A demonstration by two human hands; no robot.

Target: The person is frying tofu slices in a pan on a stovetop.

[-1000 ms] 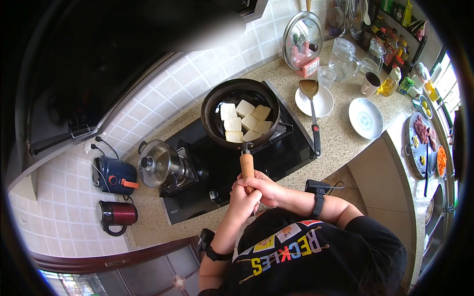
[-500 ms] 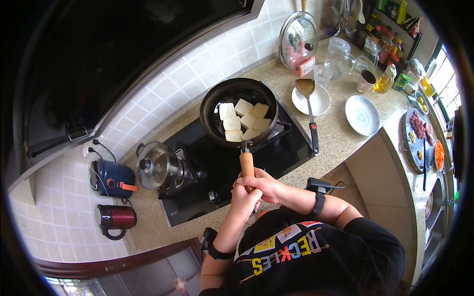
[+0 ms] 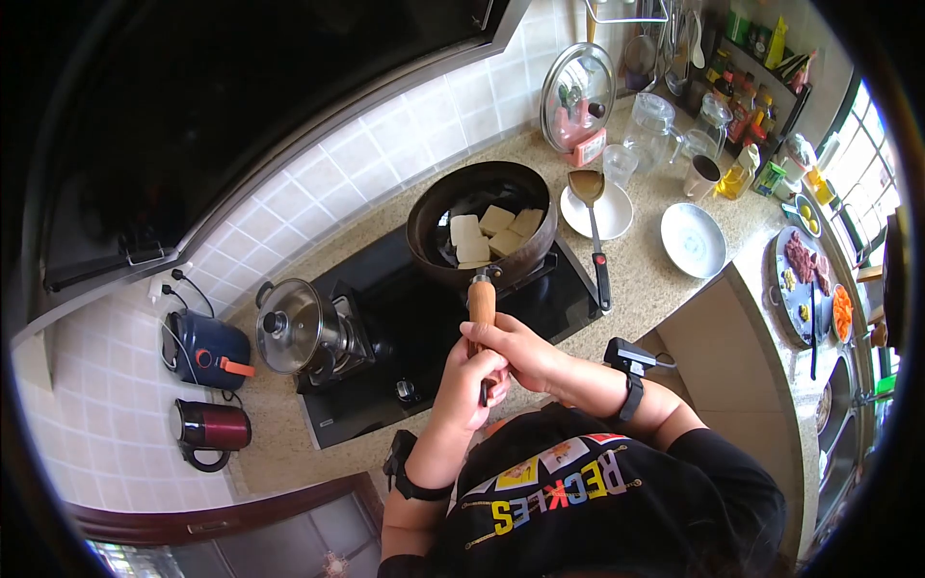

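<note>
A dark wok (image 3: pixel 532 252) over the right burner holds several pale slabs that look like tofu (image 3: pixel 470 236). Its near rim is raised, so the wok tips away from me and hides part of the nearest slabs. My left hand (image 3: pixel 472 378) and my right hand (image 3: pixel 520 349) are both wrapped round its wooden handle (image 3: pixel 482 302), the right one partly over the left. Right of the wok, a spatula (image 3: pixel 594 226) rests with its blade on a white plate (image 3: pixel 624 212) and its handle over the stove edge.
On the left burner stands a lidded steel pot (image 3: pixel 294 328). A kettle (image 3: pixel 217 426) and a blue appliance (image 3: pixel 207 347) are at far left. To the right are a white bowl (image 3: pixel 694 241), glass jugs (image 3: pixel 650 125), a mug (image 3: pixel 701 176) and a board (image 3: pixel 795 313) with raw meat.
The wok's near side has risen and it tips farther away from me. The slabs sit closer together, with fewer showing. The view has shifted slightly.
</note>
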